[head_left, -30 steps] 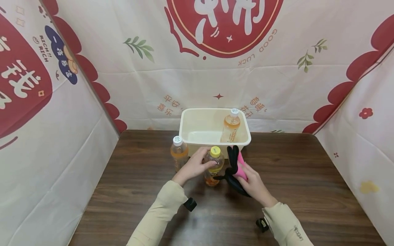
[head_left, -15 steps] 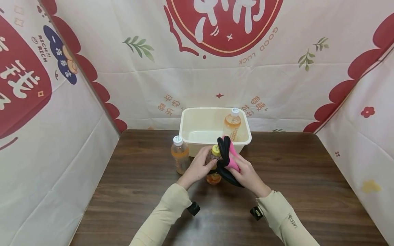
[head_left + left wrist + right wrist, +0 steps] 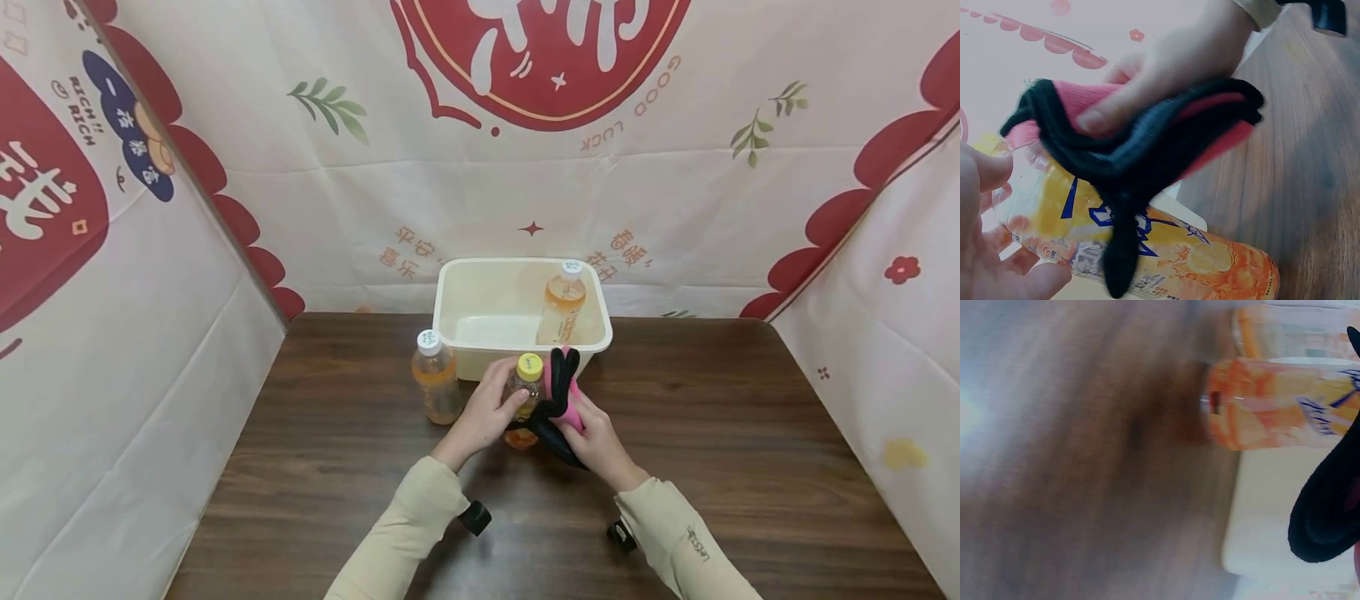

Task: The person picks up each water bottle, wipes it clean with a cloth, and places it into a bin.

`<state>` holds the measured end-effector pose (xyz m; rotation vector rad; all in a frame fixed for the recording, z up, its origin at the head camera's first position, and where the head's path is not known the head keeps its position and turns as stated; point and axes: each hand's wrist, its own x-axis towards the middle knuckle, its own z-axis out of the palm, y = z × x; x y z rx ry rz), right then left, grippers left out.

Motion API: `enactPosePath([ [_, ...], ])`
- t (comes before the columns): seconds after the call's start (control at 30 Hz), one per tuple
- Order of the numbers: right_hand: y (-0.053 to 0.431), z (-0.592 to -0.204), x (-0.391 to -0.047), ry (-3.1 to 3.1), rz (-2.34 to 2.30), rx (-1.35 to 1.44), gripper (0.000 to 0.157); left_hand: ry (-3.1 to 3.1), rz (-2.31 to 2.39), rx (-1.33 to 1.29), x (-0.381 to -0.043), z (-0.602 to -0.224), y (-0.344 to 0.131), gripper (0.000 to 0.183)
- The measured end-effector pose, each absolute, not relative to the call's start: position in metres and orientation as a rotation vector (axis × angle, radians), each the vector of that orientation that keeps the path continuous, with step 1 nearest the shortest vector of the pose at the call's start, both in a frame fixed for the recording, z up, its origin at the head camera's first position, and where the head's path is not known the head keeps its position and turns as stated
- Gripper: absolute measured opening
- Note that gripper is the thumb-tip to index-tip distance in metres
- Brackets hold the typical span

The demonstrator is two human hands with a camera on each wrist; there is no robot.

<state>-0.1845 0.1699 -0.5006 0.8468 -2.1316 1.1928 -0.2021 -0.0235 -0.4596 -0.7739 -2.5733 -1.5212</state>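
A yellow-capped drink bottle [image 3: 521,438] stands upright on the table in front of the box. My left hand [image 3: 480,417] grips its upper part from the left, thumb toward me in the head view. A folded pink cloth with black edging [image 3: 558,404] is pinched in my right hand [image 3: 602,442]. In the left wrist view the cloth [image 3: 1141,144] lies over the bottle's labelled side, its black loop hanging across the label. The right wrist view has the bottle's orange base [image 3: 1260,406] and a black cloth edge [image 3: 1319,519]; the right hand is mostly out of that frame.
A cream plastic box [image 3: 468,360] stands behind the hands, against the printed backdrop. Inside it, at the right, is a white-capped orange drink bottle [image 3: 561,312]. A similar bottle [image 3: 437,383] stands just left of my left hand. Dark wood tabletop [image 3: 322,467] surrounds them.
My right hand has carried the cloth leftward onto the yellow-capped bottle, then slightly lower, so the yellow cap shows fully again. My left hand keeps its grip on the bottle.
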Motion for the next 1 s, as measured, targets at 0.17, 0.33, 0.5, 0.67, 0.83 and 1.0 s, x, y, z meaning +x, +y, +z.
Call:
enactPosePath([
  [0.17, 0.175, -0.522, -0.184, -2.193, 1.194, 0.836, 0.040, -2.561, -1.541, -0.772, -0.202, -0.459, -0.023, 0.043],
  [0.33, 0.181, -0.549, -0.189, -2.397, 1.137, 0.824, 0.033, -2.566, -1.572, -0.759, -0.202, -0.457, -0.024, 0.043],
  [0.5, 0.188, -0.574, -0.190, -2.545, 0.932, 0.896, 0.035, -2.587, -1.584, -0.755, -0.200, -0.458, -0.023, 0.044],
  [0.67, 0.191, -0.585, -0.190, -2.557, 0.881, 0.913, 0.041, -2.580, -1.604, -0.753, -0.200, -0.459, -0.023, 0.044],
  [0.83, 0.190, -0.584, -0.189, -2.530, 0.949, 0.883, 0.037, -2.592, -1.618, -0.738, -0.201, -0.459, -0.023, 0.044],
  [1.0, 0.186, -0.567, -0.185, -2.373, 1.043, 0.822, 0.036, -2.581, -1.628, -0.730, -0.200, -0.459, -0.023, 0.044],
])
